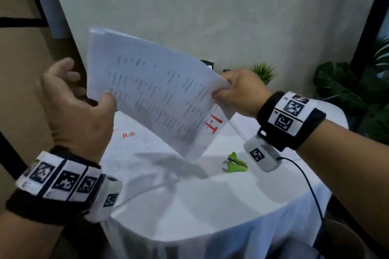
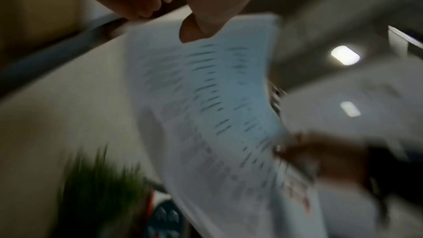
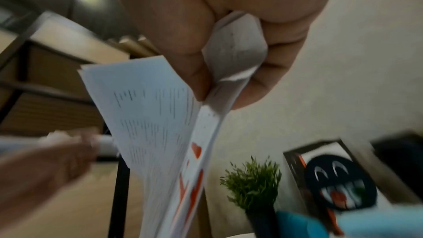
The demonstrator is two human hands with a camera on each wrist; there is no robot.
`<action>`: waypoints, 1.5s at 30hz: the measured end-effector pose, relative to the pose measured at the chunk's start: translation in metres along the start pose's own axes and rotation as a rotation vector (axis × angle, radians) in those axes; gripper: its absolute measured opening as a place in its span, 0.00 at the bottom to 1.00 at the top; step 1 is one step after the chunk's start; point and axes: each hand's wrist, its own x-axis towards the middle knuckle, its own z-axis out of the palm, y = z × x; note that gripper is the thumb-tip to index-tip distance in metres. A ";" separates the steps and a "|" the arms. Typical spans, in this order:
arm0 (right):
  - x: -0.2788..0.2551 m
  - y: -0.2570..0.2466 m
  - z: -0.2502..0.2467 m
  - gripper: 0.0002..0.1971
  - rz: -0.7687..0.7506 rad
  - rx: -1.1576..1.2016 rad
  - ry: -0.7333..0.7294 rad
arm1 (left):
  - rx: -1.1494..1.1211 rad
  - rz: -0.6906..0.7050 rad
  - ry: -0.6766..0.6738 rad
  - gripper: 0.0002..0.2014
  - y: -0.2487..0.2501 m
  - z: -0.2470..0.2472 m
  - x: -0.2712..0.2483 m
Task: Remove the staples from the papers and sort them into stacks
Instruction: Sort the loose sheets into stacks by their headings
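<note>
A sheaf of printed papers (image 1: 151, 90) with red marks near one corner hangs tilted in the air above the round white-clothed table (image 1: 210, 206). My right hand (image 1: 224, 90) pinches its right corner between thumb and fingers, and the right wrist view shows that corner crumpled in the grip (image 3: 206, 90). My left hand (image 1: 101, 99) holds the left edge with its thumb (image 2: 194, 28) on the front of the papers (image 2: 206, 115) and the fingers curled beside it. A green staple remover (image 1: 234, 163) lies on the cloth below my right wrist.
A stack of sheets (image 1: 134, 153) with red writing lies on the table's left part, and another stack (image 1: 237, 126) lies under my right hand. A small potted plant (image 1: 263, 71) and a framed picture (image 3: 332, 178) stand at the back. A cable (image 1: 311, 191) trails off the right edge.
</note>
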 end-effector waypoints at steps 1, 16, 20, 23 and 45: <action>0.003 -0.012 -0.002 0.05 -0.091 -0.195 -0.035 | 0.078 0.228 -0.083 0.30 0.019 -0.004 0.000; 0.069 -0.023 0.009 0.05 -0.330 -0.445 -0.042 | 0.627 0.479 -0.701 0.13 0.031 0.020 0.073; 0.086 0.032 0.033 0.14 -0.028 -0.788 -0.397 | 0.266 0.208 -0.560 0.25 -0.012 0.001 0.090; 0.094 0.068 0.078 0.24 0.090 -0.892 -0.634 | 0.042 0.015 -0.539 0.11 -0.022 -0.005 0.081; 0.091 0.105 0.125 0.24 0.129 -0.698 -0.740 | -0.239 -0.284 -0.607 0.07 -0.031 0.002 0.070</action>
